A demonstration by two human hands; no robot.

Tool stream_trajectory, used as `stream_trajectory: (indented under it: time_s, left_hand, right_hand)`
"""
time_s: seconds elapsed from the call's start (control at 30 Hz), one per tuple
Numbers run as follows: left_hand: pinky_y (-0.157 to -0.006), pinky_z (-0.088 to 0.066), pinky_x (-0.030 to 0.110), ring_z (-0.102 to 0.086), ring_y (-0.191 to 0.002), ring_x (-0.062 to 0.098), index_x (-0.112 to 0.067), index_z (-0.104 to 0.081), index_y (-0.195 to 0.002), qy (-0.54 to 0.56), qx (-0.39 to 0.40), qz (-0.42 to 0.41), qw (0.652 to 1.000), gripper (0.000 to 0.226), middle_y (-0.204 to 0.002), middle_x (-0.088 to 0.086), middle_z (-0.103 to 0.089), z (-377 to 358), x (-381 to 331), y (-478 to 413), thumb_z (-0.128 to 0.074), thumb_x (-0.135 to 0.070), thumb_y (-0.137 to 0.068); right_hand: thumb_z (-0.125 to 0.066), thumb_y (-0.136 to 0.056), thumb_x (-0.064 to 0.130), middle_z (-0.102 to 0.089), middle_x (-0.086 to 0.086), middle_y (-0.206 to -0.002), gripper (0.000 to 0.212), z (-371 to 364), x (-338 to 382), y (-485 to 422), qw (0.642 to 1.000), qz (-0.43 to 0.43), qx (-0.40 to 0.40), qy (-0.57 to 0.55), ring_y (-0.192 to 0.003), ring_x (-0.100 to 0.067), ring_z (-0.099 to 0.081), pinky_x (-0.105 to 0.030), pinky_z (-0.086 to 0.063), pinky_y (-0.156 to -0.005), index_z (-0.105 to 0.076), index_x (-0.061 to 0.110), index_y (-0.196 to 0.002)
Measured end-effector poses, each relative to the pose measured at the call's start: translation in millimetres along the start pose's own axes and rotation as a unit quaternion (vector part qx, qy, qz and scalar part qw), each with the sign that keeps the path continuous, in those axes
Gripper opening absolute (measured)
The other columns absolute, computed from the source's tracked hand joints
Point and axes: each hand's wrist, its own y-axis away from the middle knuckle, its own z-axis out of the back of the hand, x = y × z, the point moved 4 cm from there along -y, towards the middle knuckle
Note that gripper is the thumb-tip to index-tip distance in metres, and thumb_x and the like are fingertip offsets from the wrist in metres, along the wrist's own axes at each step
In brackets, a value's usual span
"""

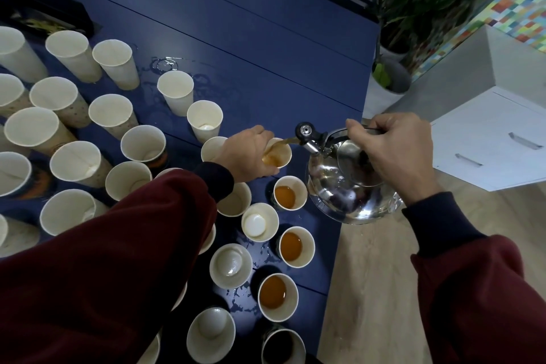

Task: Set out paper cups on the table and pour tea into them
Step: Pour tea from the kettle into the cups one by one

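My left hand (pixel 246 155) grips a paper cup (pixel 279 154) near the right edge of the blue table (pixel 266 47). My right hand (pixel 394 151) holds the handle of a shiny steel kettle (pixel 345 186), tilted with its spout over that cup. Amber tea streams from the spout into the held cup. Three cups with tea stand along the table's right edge: one (pixel 289 193) just below the held cup, another (pixel 295 247) nearer me, a third (pixel 277 297) nearer still. Several empty paper cups (pixel 113 112) cover the left half of the table.
Water drops and puddles (pixel 165 63) lie on the table between the cups. A dark box (pixel 44 13) sits at the far left. Right of the table are a wooden floor, a white drawer cabinet (pixel 487 142) and potted plants (pixel 390 80).
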Motion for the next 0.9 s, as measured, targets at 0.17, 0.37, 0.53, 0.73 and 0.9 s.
stream_trajectory:
  time_s: [0.17, 0.37, 0.53, 0.73, 0.9]
  left_hand:
    - [-0.084, -0.049, 0.036, -0.059, -0.1, 0.022, -0.016, -0.058, -0.119, 0.011, 0.005, 0.007, 1.0, 0.058, -0.113, 0.004, -0.059, 0, -2, 1, -0.08, -0.05, -0.076]
    - [-0.084, -0.048, 0.035, -0.06, -0.101, 0.023, -0.016, -0.057, -0.122, 0.006, 0.008, 0.018, 1.0, 0.06, -0.115, 0.003, -0.059, 1, -2, 2, -0.079, -0.049, -0.077]
    - [-0.097, -0.048, 0.045, -0.058, -0.114, 0.029, -0.014, -0.049, -0.14, -0.002, -0.016, 0.04, 0.999, 0.074, -0.129, 0.009, -0.057, 6, -7, 9, -0.074, -0.052, -0.081]
    - [-0.087, -0.049, 0.046, -0.058, -0.105, 0.029, -0.015, -0.057, -0.126, -0.009, -0.099, 0.06, 0.993, 0.056, -0.117, 0.008, -0.06, 23, -20, 42, -0.068, -0.052, -0.086]
    - [-0.076, -0.049, 0.039, -0.061, -0.095, 0.024, -0.017, -0.064, -0.108, 0.003, -0.061, 0.039, 0.997, 0.049, -0.104, 0.002, -0.062, 25, -34, 91, -0.07, -0.058, -0.082]
  right_hand:
    - [-0.07, -0.085, 0.046, -0.053, -0.015, -0.053, 0.055, 2, -1, 2, 1.0, 0.008, -0.003, 0.004, -0.053, -0.028, -0.05, -0.035, -0.041, -0.056, -0.055, 0.002, -0.055]
    - [-0.07, -0.085, 0.045, -0.05, -0.012, -0.049, 0.056, 3, -4, 2, 1.0, -0.002, -0.002, -0.03, -0.051, -0.029, -0.047, -0.031, -0.038, -0.054, -0.052, 0.003, -0.052]
    - [-0.069, -0.089, 0.039, -0.031, -0.004, -0.047, 0.061, 18, -1, 8, 0.993, -0.035, -0.038, -0.106, -0.049, -0.013, -0.028, -0.028, -0.03, -0.053, -0.039, 0.001, -0.053]
    - [-0.067, -0.088, 0.045, -0.051, -0.033, -0.06, 0.065, 43, 9, 29, 0.987, -0.031, -0.071, -0.137, -0.058, -0.042, -0.041, -0.041, -0.04, -0.058, -0.047, -0.011, -0.06]
    - [-0.07, -0.089, 0.04, -0.051, -0.029, -0.057, 0.061, 59, 20, 58, 0.989, -0.019, -0.065, -0.135, -0.053, -0.031, -0.038, -0.036, -0.035, -0.054, -0.048, -0.008, -0.057]
